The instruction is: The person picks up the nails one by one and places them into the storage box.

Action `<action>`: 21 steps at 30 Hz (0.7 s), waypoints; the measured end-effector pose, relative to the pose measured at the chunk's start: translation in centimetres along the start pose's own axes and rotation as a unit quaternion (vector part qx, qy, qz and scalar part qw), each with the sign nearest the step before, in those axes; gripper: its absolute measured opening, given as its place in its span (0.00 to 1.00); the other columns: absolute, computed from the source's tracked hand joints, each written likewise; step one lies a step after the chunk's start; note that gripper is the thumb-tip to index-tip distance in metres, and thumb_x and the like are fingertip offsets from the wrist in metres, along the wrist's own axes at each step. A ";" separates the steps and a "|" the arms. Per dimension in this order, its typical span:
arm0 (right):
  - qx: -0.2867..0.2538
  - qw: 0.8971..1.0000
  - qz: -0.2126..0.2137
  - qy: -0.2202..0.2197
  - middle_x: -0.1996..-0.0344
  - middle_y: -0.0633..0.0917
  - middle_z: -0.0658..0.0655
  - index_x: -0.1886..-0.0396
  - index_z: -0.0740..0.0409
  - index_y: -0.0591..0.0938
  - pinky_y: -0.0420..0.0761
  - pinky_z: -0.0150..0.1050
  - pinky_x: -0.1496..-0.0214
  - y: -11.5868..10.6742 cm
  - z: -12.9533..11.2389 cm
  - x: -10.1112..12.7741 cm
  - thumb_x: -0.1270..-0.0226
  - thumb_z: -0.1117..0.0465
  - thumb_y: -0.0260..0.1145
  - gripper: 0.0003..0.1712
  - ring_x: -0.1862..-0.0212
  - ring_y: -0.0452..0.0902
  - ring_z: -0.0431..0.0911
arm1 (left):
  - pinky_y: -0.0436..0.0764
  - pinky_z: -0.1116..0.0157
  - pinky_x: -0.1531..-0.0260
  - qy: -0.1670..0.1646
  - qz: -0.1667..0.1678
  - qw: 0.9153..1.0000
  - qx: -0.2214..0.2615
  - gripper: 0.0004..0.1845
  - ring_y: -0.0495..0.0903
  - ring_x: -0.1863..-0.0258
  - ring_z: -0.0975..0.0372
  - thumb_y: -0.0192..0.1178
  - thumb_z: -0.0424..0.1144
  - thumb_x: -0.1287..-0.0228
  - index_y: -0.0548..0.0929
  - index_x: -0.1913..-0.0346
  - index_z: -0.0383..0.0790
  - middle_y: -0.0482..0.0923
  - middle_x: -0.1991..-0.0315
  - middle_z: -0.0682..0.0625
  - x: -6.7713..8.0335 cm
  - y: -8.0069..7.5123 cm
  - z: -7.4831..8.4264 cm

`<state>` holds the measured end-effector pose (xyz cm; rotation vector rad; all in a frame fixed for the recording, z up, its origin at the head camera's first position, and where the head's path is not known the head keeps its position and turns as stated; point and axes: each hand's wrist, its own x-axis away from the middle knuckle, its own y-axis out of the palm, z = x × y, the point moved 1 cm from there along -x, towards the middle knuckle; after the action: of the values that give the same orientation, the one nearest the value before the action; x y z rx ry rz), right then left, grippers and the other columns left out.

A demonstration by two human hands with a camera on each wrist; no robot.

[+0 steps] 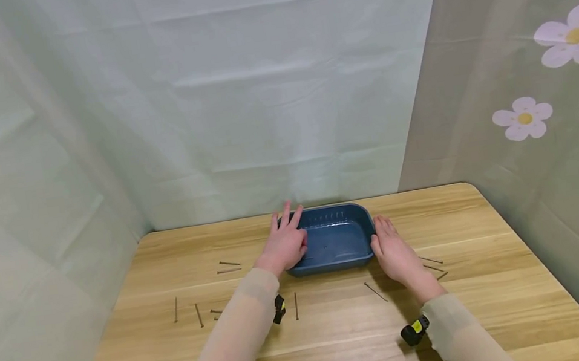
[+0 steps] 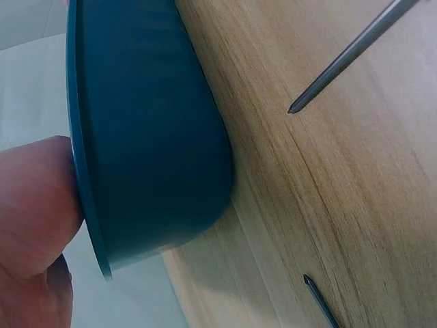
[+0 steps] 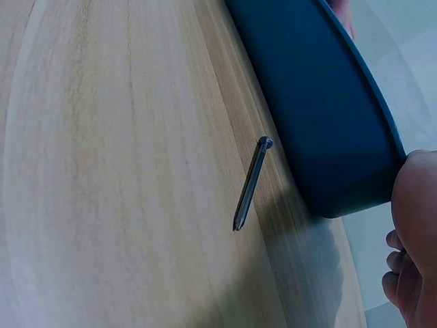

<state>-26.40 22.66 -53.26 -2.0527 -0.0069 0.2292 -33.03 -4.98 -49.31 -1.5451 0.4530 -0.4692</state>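
Observation:
A blue rectangular tray (image 1: 336, 264) stands near the table's back edge. My left hand (image 1: 285, 245) is over its left end, with some fingers spread toward the back and the others bent above the inside. In the left wrist view part of this hand meets the rim (image 2: 80, 171); whether it pinches anything is hidden. At the tray's right end my right hand (image 1: 393, 252) lies along the outer wall, fingers extended, thumb near the rim. The right wrist view shows the thumb (image 3: 416, 198) touching the tray's corner. One nail (image 1: 296, 306) and another nail (image 1: 375, 292) lie in front.
Several more nails (image 1: 199, 315) are scattered on the wooden table (image 1: 345, 356) at the left. Others (image 1: 432, 260) lie beside my right wrist. A pale cloth hangs behind the table, and a flowered curtain (image 1: 534, 203) hangs at the right.

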 end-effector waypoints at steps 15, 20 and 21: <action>0.007 1.000 -0.005 0.000 0.20 0.60 0.76 0.20 0.80 0.57 0.57 0.61 0.18 0.1 -0.1 0.0 0.11 0.58 0.45 0.34 0.18 0.53 0.69 | 0.45 0.36 0.20 -0.013 0.029 0.998 0.055 0.05 0.34 0.14 0.41 0.67 0.44 0.23 0.86 0.62 0.53 0.49 0.13 0.41 0.9 -0.3 -0.3; 0.007 1.000 -0.010 0.004 0.19 0.59 0.76 0.19 0.80 0.56 0.56 0.61 0.18 0.0 -0.1 0.1 0.11 0.58 0.44 0.34 0.18 0.52 0.69 | 0.47 0.36 0.20 -0.010 0.049 0.995 0.090 0.05 0.37 0.14 0.40 0.66 0.45 0.23 0.85 0.61 0.54 0.51 0.14 0.39 1.5 -0.3 -0.4; 0.005 1.000 -0.010 0.004 0.19 0.59 0.75 0.19 0.79 0.56 0.56 0.61 0.18 0.0 -0.1 0.1 0.11 0.57 0.45 0.34 0.17 0.52 0.68 | 0.47 0.36 0.20 -0.010 0.055 0.993 0.102 0.04 0.37 0.14 0.40 0.66 0.44 0.23 0.85 0.60 0.54 0.51 0.14 0.39 1.6 -0.3 -0.4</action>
<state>-26.23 22.57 -53.20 -2.0425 -0.0215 0.2072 -31.88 -6.21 -48.94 -1.3199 0.4579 -0.4012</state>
